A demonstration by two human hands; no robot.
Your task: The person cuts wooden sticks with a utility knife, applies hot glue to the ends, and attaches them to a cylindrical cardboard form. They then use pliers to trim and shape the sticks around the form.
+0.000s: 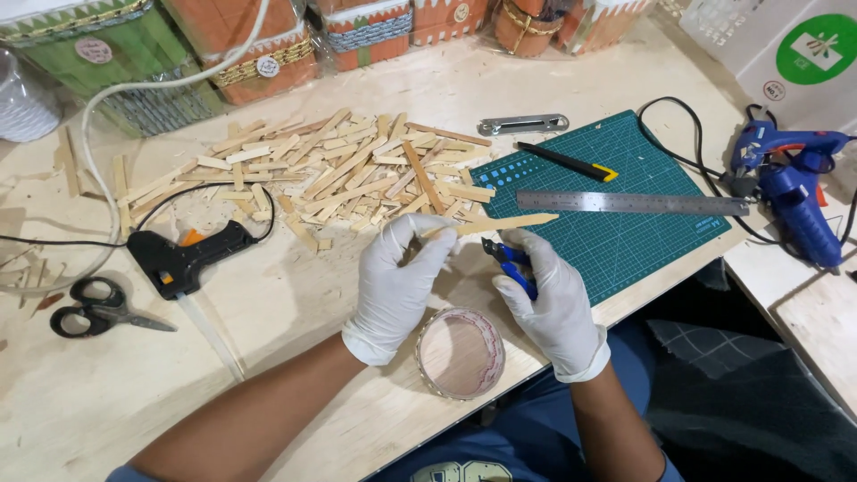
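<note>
My left hand (pixel 399 284), in a white glove, pinches a flat wooden stick (pixel 504 222) that points right over the green cutting mat (pixel 625 236). My right hand (pixel 552 302), also gloved, grips blue-handled cutting pliers (pixel 509 261) just under the stick. A round clear lid with a patterned rim (pixel 459 352) lies on the table between my wrists.
A heap of cut wooden sticks (pixel 330 174) lies behind my hands. A black glue gun (pixel 183 257) and black scissors (pixel 98 308) sit at the left. On the mat lie a steel ruler (pixel 632 203) and a black-yellow knife (pixel 568 162). Blue glue gun (pixel 794 178) at right; decorated boxes (pixel 259 40) along the back.
</note>
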